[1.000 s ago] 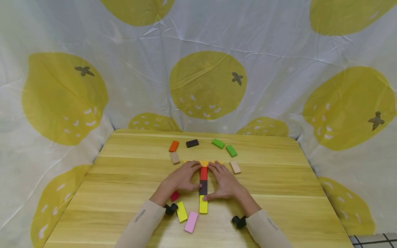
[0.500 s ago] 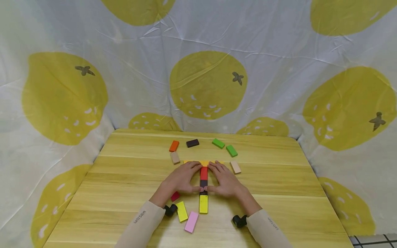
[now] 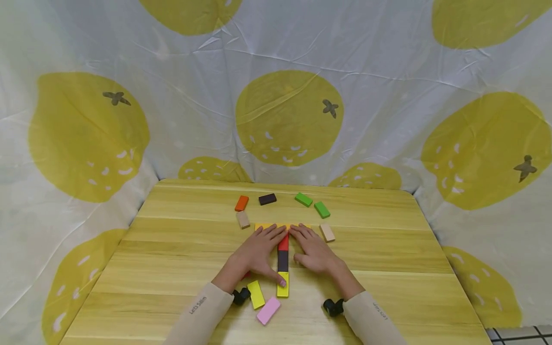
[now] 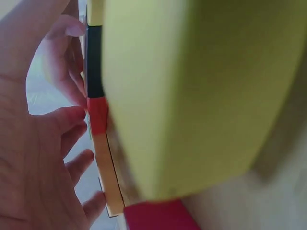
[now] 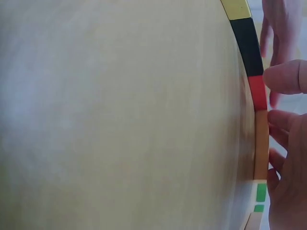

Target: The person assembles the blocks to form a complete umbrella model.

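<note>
Wooden blocks lie in a T. An orange-yellow row (image 3: pixel 264 225) forms its far bar, and the stem runs toward me as a red block (image 3: pixel 283 245), a black block (image 3: pixel 282 261) and a yellow block (image 3: pixel 282 292). My left hand (image 3: pixel 258 250) spreads over the left side of the T; its fingertips reach the bar and the red block's far end, and its thumb rests on the yellow block. To the right of the stem, my right hand (image 3: pixel 316 252) touches the bar with extended fingers, its thumb apart from the black block. Neither hand grips anything.
Near my left wrist lie a loose yellow block (image 3: pixel 256 294) and a pink block (image 3: pixel 269 310); a dark red one is mostly hidden. Beyond the T are orange (image 3: pixel 242 203), black (image 3: pixel 267 199), green (image 3: pixel 304 199) and plain wood blocks (image 3: pixel 327 233). A lemon-print cloth hangs behind the table.
My left hand shifts right, its thumb going from the black block to the yellow one. My right thumb draws back from the stem. The loose yellow and pink blocks shift slightly; the pink one turns.
</note>
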A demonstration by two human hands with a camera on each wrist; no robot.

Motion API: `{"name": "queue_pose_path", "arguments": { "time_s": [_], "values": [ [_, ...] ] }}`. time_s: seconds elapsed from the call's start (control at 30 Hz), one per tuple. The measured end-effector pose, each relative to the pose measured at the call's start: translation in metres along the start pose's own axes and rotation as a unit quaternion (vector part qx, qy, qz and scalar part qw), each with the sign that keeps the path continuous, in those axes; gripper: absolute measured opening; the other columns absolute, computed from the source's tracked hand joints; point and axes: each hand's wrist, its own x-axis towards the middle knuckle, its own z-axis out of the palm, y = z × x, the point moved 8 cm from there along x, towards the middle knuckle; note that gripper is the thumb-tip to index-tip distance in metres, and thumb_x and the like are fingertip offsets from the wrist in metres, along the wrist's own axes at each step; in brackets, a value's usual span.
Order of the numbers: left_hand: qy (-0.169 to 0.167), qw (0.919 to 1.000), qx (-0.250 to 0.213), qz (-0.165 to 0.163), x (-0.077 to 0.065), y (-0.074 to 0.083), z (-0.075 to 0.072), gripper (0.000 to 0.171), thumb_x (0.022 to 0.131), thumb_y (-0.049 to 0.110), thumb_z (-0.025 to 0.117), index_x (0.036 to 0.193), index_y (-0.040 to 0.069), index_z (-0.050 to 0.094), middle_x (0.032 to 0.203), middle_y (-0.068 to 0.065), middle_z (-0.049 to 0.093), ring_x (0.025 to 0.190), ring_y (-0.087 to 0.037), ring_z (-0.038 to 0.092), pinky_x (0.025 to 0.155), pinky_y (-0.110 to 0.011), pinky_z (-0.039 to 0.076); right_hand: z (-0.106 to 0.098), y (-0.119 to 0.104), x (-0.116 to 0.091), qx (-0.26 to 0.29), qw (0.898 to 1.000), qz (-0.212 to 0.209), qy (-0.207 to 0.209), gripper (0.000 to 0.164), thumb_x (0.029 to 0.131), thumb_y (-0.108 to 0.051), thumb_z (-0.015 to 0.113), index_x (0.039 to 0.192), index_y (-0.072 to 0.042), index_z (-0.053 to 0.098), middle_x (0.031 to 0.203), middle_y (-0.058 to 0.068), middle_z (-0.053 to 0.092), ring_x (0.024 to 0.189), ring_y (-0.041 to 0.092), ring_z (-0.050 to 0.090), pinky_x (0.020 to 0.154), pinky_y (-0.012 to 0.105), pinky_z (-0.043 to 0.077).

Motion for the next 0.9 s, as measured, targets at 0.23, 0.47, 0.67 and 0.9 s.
{"name": "queue_pose_path", "arguments": {
  "time_s": [0.23,0.47,0.67,0.9],
  "values": [
    [-0.002,1.0000,-0.005,-0.006,-0.0015,0.0039,0.0013,0.141,0.057,0.096,0.067,0.167,0.022,0.018,0.174,0.004,0.016,0.162,-0.027,0.012,0.129,-0.057,0.014,-0.0022,0.0001,-0.0006,0.010,1.000,-0.009,0.006,0.079,0.090,-0.031,0.058,0.162,-0.013,0.032,0.169,0.002,0.030,0.160,0.028,0.019,0.129,0.049,0.023],
    [-0.001,1.0000,-0.004,-0.005,-0.0011,0.0058,-0.0002,0.141,0.057,0.096,0.067,0.167,0.021,0.019,0.174,0.005,0.017,0.161,-0.027,0.013,0.129,-0.059,0.015,-0.0034,0.0009,-0.0013,0.015,1.000,-0.006,0.006,0.079,0.090,-0.029,0.058,0.163,-0.014,0.032,0.170,0.001,0.029,0.160,0.027,0.019,0.128,0.049,0.024],
    [-0.003,1.0000,0.006,-0.007,-0.0005,0.0062,-0.0006,0.140,0.058,0.096,0.067,0.167,0.021,0.020,0.174,0.004,0.018,0.161,-0.027,0.013,0.129,-0.058,0.016,-0.0024,0.0012,-0.0015,0.008,1.000,-0.012,0.013,0.079,0.090,-0.029,0.059,0.162,-0.013,0.032,0.169,0.002,0.030,0.160,0.028,0.019,0.128,0.049,0.024],
    [-0.003,0.9998,0.015,-0.010,0.0007,0.0066,-0.0013,0.140,0.058,0.097,0.066,0.166,0.020,0.022,0.173,0.002,0.020,0.161,-0.028,0.015,0.128,-0.059,0.017,-0.0049,0.0008,-0.0025,0.007,1.000,-0.013,0.014,0.079,0.090,-0.028,0.060,0.162,-0.014,0.033,0.169,0.000,0.031,0.160,0.027,0.020,0.128,0.049,0.026]
  ]
}}
